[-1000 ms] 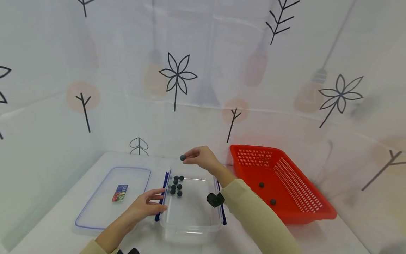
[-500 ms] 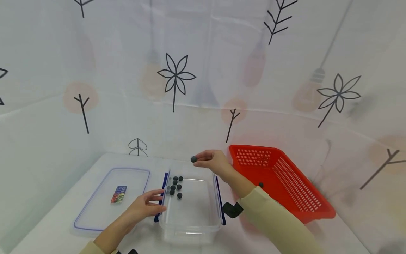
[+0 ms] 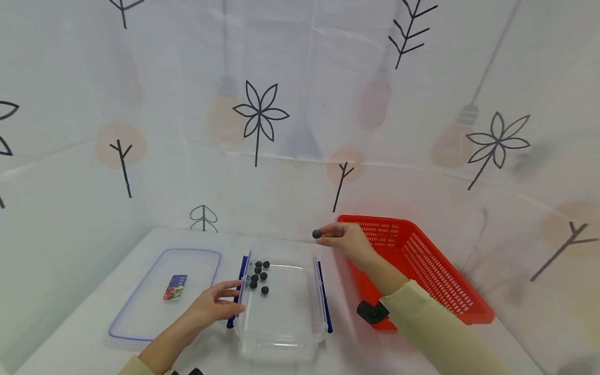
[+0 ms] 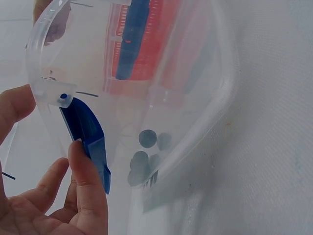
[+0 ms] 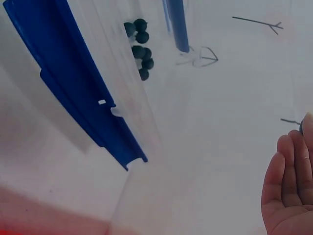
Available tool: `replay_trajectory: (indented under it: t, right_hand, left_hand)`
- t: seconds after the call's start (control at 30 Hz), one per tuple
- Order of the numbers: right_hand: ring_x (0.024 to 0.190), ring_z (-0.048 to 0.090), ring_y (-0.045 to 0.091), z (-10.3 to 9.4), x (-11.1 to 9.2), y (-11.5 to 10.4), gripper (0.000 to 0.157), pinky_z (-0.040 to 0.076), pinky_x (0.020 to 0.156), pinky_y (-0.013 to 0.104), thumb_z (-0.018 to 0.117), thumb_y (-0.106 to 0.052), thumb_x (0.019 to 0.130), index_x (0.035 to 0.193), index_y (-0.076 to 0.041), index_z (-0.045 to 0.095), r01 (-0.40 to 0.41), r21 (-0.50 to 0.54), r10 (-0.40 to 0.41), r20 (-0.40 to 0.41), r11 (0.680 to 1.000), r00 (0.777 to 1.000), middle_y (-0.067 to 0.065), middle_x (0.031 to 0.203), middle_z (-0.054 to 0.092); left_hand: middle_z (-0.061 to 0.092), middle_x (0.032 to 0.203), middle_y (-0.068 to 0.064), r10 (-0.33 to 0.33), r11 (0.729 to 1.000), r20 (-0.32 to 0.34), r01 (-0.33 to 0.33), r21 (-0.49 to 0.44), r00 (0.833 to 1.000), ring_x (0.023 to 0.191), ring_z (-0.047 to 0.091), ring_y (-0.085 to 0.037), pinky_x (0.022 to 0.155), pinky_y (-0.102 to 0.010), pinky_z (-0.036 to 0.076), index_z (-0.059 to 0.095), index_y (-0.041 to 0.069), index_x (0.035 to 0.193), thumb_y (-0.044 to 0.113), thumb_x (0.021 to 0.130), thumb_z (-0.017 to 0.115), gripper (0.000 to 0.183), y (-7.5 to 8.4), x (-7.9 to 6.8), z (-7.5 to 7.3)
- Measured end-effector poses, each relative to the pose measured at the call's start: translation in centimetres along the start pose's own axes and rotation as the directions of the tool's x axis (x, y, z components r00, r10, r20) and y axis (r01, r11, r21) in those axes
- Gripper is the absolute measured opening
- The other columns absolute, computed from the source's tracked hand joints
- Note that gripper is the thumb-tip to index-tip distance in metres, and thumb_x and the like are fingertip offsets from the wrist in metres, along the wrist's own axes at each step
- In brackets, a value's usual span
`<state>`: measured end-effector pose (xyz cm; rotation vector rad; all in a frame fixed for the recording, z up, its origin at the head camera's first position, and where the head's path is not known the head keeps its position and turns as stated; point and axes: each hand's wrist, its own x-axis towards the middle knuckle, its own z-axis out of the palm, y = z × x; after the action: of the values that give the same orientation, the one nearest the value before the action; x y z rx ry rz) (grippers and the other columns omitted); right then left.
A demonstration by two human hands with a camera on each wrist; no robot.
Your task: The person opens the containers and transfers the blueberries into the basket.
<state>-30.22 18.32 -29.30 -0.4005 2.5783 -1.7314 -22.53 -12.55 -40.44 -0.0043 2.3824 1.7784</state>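
Note:
My right hand (image 3: 351, 242) pinches a small dark round ball (image 3: 316, 234), blueberry-like, between thumb and fingertips. It is raised between the clear plastic container (image 3: 281, 337) and the red basket. Several similar balls (image 3: 264, 276) lie along the container's left side. At that side, my left hand (image 3: 211, 306) reaches toward the rim with extended fingers. In the left wrist view, one fingertip touches the hanging blue latch (image 4: 90, 139) and another is at the rim. The right wrist view shows part of my right palm (image 5: 288, 200) and the opposite blue latch (image 5: 68, 73).
A red perforated basket (image 3: 414, 227) stands to the right, partly behind my right forearm. Left of the container, a clear lid with a blue edge (image 3: 128, 291) lies flat, bearing a colourful label (image 3: 175, 287). A patterned white curtain (image 3: 290, 187) closes off the back.
My right hand has moved right with the ball, from over the container toward the basket. Its forearm now covers the balls seen earlier in the basket. The left hand has stayed put.

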Motion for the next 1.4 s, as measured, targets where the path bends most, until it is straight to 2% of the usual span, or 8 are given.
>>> replay_trajectory:
  t: [0.2,0.53,0.73,0.93,1.2,1.4]
  right_hand:
    - [0.098,0.061,0.027,-1.8,-0.3,0.1,0.029,0.042,0.096,0.044,0.073,-0.018,0.082,0.107,-0.005,0.068,-0.030,-0.016,0.029,-0.026,0.999,0.999,0.008,0.100,0.068]
    - [0.105,0.056,0.027,-5.2,-1.4,1.9,0.035,0.038,0.098,0.051,0.073,-0.029,0.081,0.109,-0.009,0.068,-0.099,-0.136,0.085,-0.106,0.986,0.991,0.006,0.102,0.068]
    - [0.106,0.054,0.028,-7.4,-1.9,3.2,0.041,0.040,0.097,0.048,0.073,-0.031,0.081,0.114,-0.007,0.066,-0.112,-0.118,0.097,-0.124,0.987,0.987,0.006,0.106,0.067]
    - [0.108,0.051,0.028,-9.9,-2.0,4.6,0.046,0.035,0.100,0.050,0.070,-0.034,0.083,0.117,-0.004,0.063,-0.108,-0.110,0.093,-0.129,0.988,0.987,0.006,0.109,0.066]
    - [0.114,0.047,0.034,-12.7,-2.0,6.5,0.052,0.032,0.101,0.053,0.068,-0.033,0.085,0.123,0.000,0.058,-0.125,-0.149,0.102,-0.153,0.981,0.983,0.012,0.116,0.061]
    - [0.119,0.042,0.039,-14.6,-1.6,8.0,0.057,0.032,0.100,0.054,0.067,-0.035,0.086,0.126,0.004,0.054,-0.123,-0.199,0.094,-0.151,0.972,0.984,0.022,0.127,0.051]
  left_hand:
    - [0.055,0.122,-0.015,-0.007,1.000,-0.013,0.007,0.003,1.000,0.095,0.059,-0.022,0.077,-0.042,0.053,0.048,0.010,0.134,0.025,0.074,0.079,0.069,0.0,-0.1,-0.2]
    - [0.054,0.124,-0.015,0.015,1.000,-0.002,-0.015,-0.023,1.000,0.097,0.058,-0.022,0.079,-0.042,0.052,0.047,0.008,0.134,0.023,0.075,0.079,0.069,-0.2,-0.2,-0.3]
    - [0.054,0.123,-0.015,0.005,1.000,-0.004,-0.005,-0.012,1.000,0.097,0.058,-0.022,0.078,-0.042,0.052,0.048,0.009,0.134,0.023,0.074,0.079,0.069,-0.2,-0.2,-0.3]
    - [0.054,0.123,-0.015,0.004,1.000,-0.001,-0.004,-0.011,1.000,0.097,0.058,-0.022,0.077,-0.041,0.052,0.048,0.009,0.134,0.023,0.074,0.079,0.069,-0.1,-0.2,-0.3]
    - [0.054,0.123,-0.014,0.000,1.000,0.001,0.000,-0.011,1.000,0.096,0.058,-0.022,0.077,-0.041,0.052,0.048,0.009,0.134,0.024,0.074,0.079,0.069,0.1,-0.2,-0.2]
    - [0.055,0.123,-0.014,-0.006,1.000,0.001,0.006,-0.007,1.000,0.096,0.058,-0.022,0.078,-0.042,0.052,0.048,0.009,0.135,0.025,0.074,0.079,0.070,0.3,-0.2,-0.2]
